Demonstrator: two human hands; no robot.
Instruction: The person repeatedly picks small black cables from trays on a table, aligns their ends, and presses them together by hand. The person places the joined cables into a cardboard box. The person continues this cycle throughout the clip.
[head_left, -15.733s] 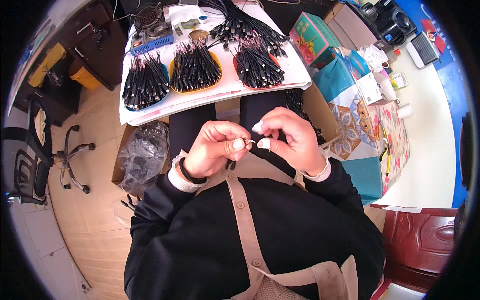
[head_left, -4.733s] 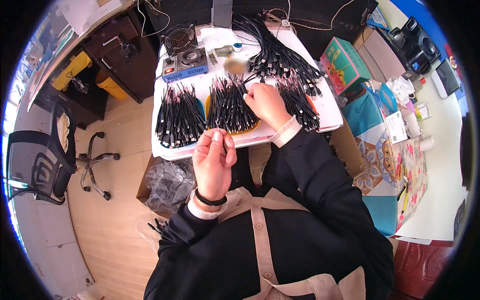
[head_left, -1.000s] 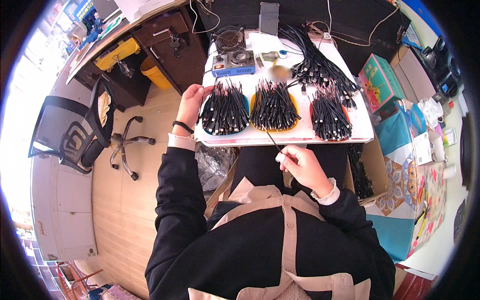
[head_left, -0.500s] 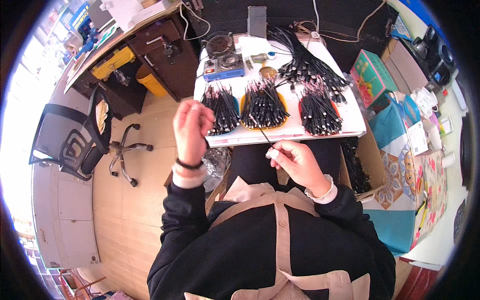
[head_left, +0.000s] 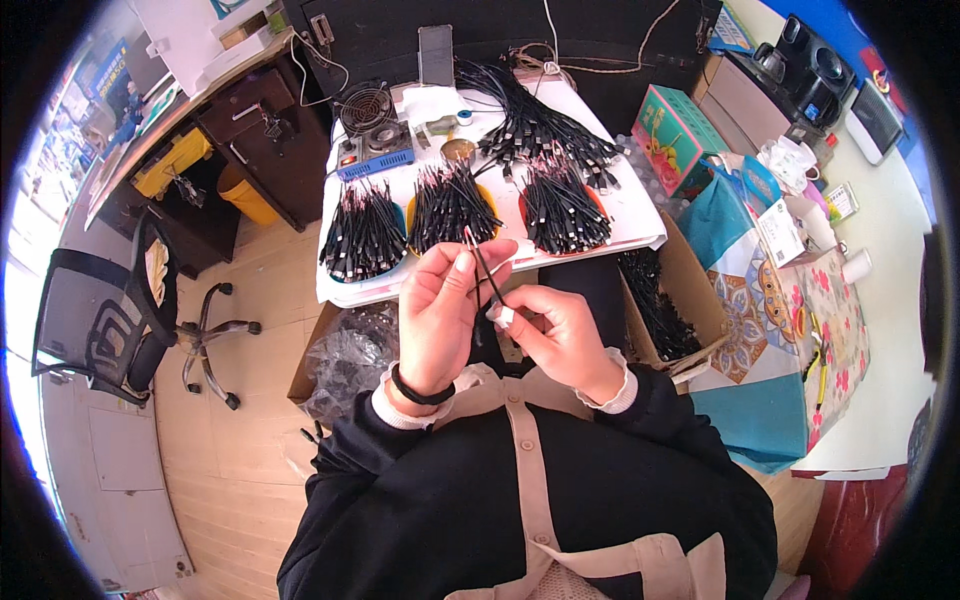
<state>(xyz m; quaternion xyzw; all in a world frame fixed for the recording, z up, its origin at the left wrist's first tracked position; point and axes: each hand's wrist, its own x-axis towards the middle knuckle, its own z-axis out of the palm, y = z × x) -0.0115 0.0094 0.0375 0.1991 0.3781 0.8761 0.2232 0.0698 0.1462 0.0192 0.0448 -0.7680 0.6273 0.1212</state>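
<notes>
My left hand (head_left: 440, 308) pinches a short black cable (head_left: 486, 272) near its reddish stripped end, in front of the table's near edge. Lower on the same cable, my right hand (head_left: 558, 335) has its fingers closed, with a small white piece at its fingertips. Just beyond my hands are three trays heaped with short black cables with pale connectors: a blue tray (head_left: 400, 217), a yellow tray (head_left: 487, 200) and a red tray (head_left: 604, 207). Reddish wire ends stick up from the bundles.
Behind the trays lie a loose pile of black cables (head_left: 545, 125), a blue soldering device with a fan (head_left: 376, 150), a round tin (head_left: 459, 149) and an upright phone (head_left: 435, 55). Cardboard boxes with cables (head_left: 690, 290) and clear plastic bags (head_left: 350, 350) flank my legs.
My left hand has come down and right from beside the blue tray and now grips the cable. The right hand still holds the cable. My view has turned, shifting the scene leftward.
</notes>
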